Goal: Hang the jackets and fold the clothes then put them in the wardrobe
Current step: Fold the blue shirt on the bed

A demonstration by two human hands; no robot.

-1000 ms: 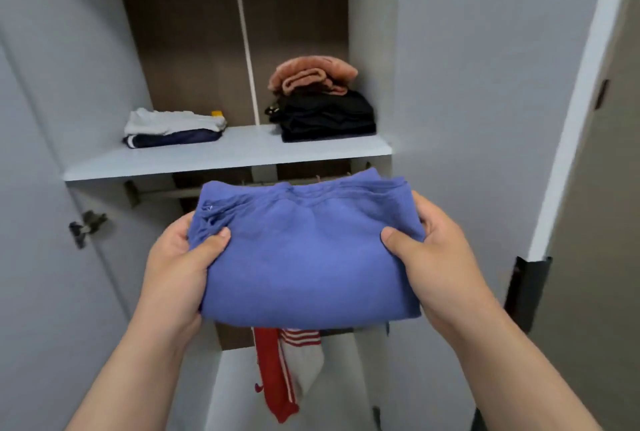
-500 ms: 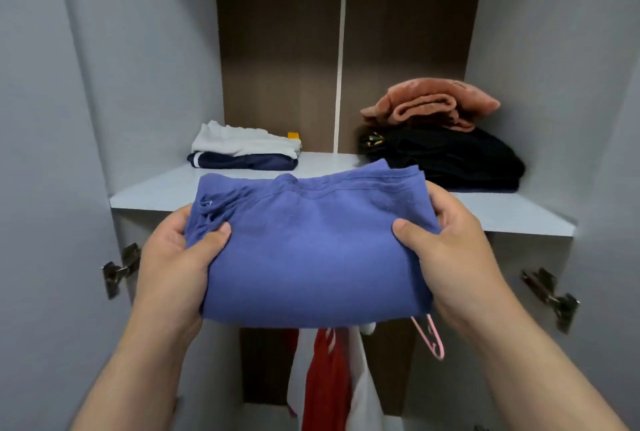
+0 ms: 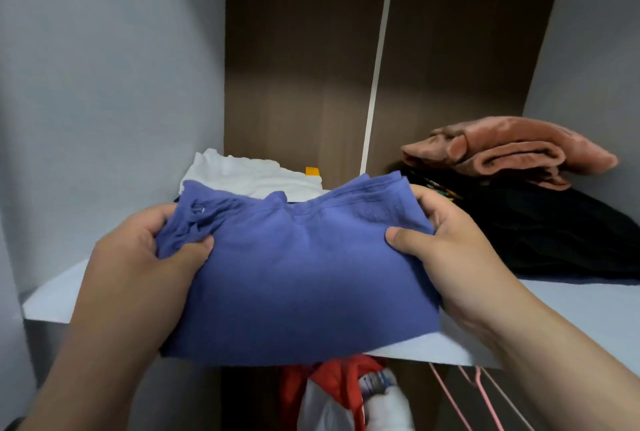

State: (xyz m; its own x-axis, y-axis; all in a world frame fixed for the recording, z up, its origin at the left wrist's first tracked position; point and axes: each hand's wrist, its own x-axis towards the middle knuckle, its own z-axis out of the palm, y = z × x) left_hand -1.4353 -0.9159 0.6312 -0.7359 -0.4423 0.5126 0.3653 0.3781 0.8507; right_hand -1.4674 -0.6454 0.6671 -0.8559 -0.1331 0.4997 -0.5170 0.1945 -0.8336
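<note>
Folded blue cloth garment (image 3: 304, 274): matt, soft, finely crinkled, over the shelf's front edge. Pale grey flat wardrobe shelf (image 3: 571, 306): smooth, satin laminate look. Brown back panel (image 3: 298, 84): wood grain, matt. Shelf's right back corner: folded pink fleece (image 3: 512, 150), plush and fuzzy, on a black matt cloth pile (image 3: 554, 233). Left back: folded white cloth (image 3: 249, 177), matt. Under the shelf: thin pink hangers (image 3: 481, 392), smooth, material unclear.

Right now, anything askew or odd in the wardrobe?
Nothing spilled or damaged. The folded blue garment bunches at its left corner where the left hand grips it; the right hand holds a flat edge. The pink fleece sits loosely rolled on the black pile.
</note>
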